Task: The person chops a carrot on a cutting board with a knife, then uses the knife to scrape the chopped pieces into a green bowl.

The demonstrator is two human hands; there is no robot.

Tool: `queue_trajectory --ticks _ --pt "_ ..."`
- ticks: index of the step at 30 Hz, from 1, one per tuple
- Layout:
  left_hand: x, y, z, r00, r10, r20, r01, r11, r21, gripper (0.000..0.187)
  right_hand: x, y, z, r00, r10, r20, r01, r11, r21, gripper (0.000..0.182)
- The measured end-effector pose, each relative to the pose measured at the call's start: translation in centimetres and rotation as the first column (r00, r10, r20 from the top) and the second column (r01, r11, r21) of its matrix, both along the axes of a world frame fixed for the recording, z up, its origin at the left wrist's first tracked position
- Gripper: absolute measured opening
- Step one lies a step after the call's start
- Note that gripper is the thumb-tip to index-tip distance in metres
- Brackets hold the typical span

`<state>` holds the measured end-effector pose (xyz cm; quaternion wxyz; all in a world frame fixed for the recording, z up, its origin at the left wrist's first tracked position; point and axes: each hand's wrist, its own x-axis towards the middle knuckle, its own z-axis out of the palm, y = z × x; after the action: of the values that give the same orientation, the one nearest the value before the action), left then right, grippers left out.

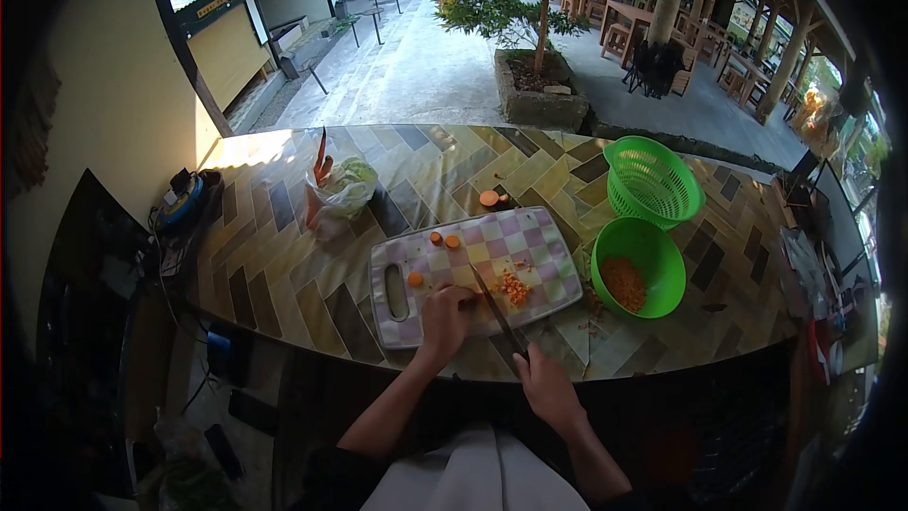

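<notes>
Tbl [426, 156]: R fingers [530, 358] closed rnd knife [494, 305]

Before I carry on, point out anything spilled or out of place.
Orange scraps lie on the tabletop between the cutting board and green bowl, looking spilled; a carrot piece sits beyond the board's far edge.

Dark sleeves [333, 475], pale garment [473, 478].
</notes>
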<state>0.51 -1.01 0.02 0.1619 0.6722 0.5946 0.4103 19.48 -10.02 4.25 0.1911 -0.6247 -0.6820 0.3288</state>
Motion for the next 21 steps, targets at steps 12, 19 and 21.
queue_trajectory --ticks 12,19,21 --pt "-0.6 0.5 -1.2 0.997 -0.028 0.067 0.025 0.998 0.052 0.016 0.1 1.7 0.7 0.991 0.105 0.086 -0.099 0.992 -0.074 0.033" --pt "-0.6 0.5 -0.3 0.995 -0.032 0.092 0.035 0.999 -0.026 0.016 0.1 1.0 -0.1 0.995 0.046 0.094 -0.048 0.998 0.029 0.032" --pt "-0.5 0.4 -0.3 0.991 -0.032 0.131 0.039 0.998 -0.055 0.017 0.5 0.8 -0.1 0.999 0.03 0.031 -0.03 0.999 0.013 0.033"
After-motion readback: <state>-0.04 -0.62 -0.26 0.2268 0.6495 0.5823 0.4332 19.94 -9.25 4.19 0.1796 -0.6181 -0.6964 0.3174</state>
